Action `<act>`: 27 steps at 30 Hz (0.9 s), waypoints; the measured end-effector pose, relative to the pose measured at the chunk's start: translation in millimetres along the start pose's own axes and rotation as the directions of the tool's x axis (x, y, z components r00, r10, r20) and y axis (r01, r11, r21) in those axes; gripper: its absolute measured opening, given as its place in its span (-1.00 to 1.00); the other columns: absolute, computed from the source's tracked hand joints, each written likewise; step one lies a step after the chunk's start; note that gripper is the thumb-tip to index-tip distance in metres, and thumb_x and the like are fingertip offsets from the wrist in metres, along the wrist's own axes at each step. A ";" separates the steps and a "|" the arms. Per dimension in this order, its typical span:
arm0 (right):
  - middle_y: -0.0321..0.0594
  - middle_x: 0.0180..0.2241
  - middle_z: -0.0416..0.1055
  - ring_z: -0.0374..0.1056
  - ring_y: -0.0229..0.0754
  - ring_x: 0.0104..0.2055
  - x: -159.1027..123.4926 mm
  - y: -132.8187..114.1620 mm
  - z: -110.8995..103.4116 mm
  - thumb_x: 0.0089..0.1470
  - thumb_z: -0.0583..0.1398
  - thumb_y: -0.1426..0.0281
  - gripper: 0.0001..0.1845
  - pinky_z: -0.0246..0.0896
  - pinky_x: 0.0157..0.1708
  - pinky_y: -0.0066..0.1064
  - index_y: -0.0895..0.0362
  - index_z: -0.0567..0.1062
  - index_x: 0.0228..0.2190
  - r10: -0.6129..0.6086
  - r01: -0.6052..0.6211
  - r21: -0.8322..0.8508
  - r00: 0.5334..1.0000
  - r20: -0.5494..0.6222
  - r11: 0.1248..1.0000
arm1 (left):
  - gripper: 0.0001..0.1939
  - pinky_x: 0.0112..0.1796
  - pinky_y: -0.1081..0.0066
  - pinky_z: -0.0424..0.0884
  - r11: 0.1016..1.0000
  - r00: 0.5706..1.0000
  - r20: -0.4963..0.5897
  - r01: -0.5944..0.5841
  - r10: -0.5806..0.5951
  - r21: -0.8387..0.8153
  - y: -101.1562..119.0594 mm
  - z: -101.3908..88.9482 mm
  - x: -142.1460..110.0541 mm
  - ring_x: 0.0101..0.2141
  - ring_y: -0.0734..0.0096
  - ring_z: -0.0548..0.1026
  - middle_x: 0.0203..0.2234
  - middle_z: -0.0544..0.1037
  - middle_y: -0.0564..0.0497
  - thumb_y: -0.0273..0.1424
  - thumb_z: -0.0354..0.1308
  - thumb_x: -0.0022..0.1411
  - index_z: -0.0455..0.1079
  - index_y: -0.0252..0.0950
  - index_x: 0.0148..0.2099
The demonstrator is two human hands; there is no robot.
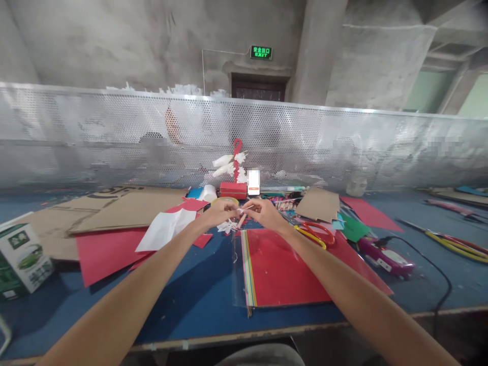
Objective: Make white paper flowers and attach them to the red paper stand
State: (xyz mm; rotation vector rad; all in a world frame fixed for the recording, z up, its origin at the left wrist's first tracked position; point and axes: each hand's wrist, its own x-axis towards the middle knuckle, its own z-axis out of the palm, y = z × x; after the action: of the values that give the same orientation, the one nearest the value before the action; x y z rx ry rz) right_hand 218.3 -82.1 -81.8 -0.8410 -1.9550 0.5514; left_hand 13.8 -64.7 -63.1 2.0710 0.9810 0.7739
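Both arms stretch out over a blue table [183, 300]. My left hand [220, 211] and my right hand [263, 212] meet near the middle, fingers pinched on a small white paper piece with a thin stick [241, 217] between them. White paper scraps [227, 226] lie just under the hands. A pack of coloured paper with a red sheet on top [282, 269] lies in clear wrap right below my right wrist. Red and yellow scissors [316, 235] rest beside my right forearm.
Cardboard sheets [114, 208], red paper [107, 251] and a white sheet [165, 229] lie at left, and a printed box [23, 256] at the far left. A purple glue gun [385, 256] with black cord lies at right. A red box with a white paper flower [233, 189] backs against the perforated metal screen [343, 147].
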 end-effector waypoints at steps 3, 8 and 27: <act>-0.21 -0.45 0.52 0.39 -0.26 -0.48 0.1 -0.8 0.7 0.09 0.23 0.27 -0.76 0.22 -0.44 -0.50 0.20 0.57 -0.33 -0.005 0.005 -0.019 1.000 -0.005 1.000 | -0.68 -0.45 0.46 0.30 1.000 1.000 0.004 0.006 -0.006 -0.003 1.9 0.5 -1.4 -0.46 0.41 0.46 -0.51 0.49 0.02 -0.10 0.19 0.10 0.41 -0.29 -0.39; -0.23 -0.46 0.52 0.37 -0.26 -0.47 0.9 -0.8 0.1 0.11 0.24 0.30 -0.80 0.18 -0.41 -0.49 0.18 0.58 -0.34 -0.028 0.024 -0.130 0.999 -0.032 0.991 | -0.65 -0.45 0.46 0.31 0.999 0.999 -0.007 -0.032 0.032 0.017 -6.4 0.3 1.9 -0.46 0.41 0.47 -0.49 0.50 0.01 -0.07 0.18 0.13 0.41 -0.29 -0.39; -0.27 -0.53 0.49 0.34 -0.30 -0.56 0.7 5.4 -1.6 0.19 0.14 0.25 -0.72 0.13 -0.49 -0.50 0.18 0.55 -0.37 0.039 -0.025 -0.145 0.995 0.093 0.989 | -0.67 -0.48 0.48 0.29 0.997 1.000 0.026 -0.012 0.010 0.078 -17.6 1.2 4.4 -0.48 0.41 0.48 -0.50 0.51 0.02 -0.09 0.17 0.15 0.42 -0.29 -0.35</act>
State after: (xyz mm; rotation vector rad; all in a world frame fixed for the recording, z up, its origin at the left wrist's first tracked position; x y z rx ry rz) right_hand 221.3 -77.9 -84.2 -0.9523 -2.0909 0.4814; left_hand 10.1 -53.4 -76.8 2.1492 1.0010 0.7232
